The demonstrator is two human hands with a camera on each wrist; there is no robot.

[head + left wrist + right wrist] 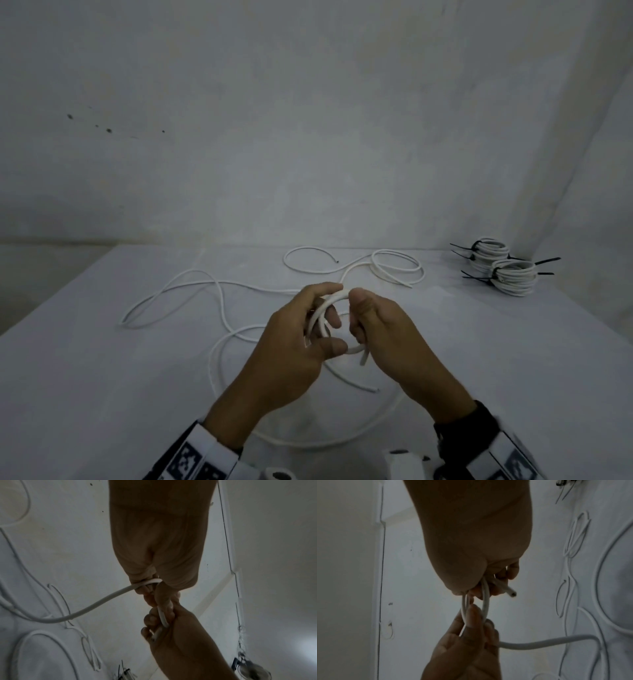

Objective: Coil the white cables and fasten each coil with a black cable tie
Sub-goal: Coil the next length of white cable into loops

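Observation:
Both hands hold a small coil of white cable (323, 310) above the middle of the table. My left hand (301, 329) curls its fingers and thumb round the coil's left side. My right hand (370, 318) pinches the right side, thumb on top, and the cut cable end (364, 358) pokes out below it. In the left wrist view the cable (106, 599) trails from the left hand (150, 588) down to the table. The right wrist view shows the loop (484, 601) and the cut end (511, 594) under the right hand (488, 585).
Loose white cables (191, 291) snake over the white table (102, 377), with another loosely looped cable (394, 270) behind the hands. Two tied coils (503, 270) with black cable ties stand at the far right. A grey wall rises behind.

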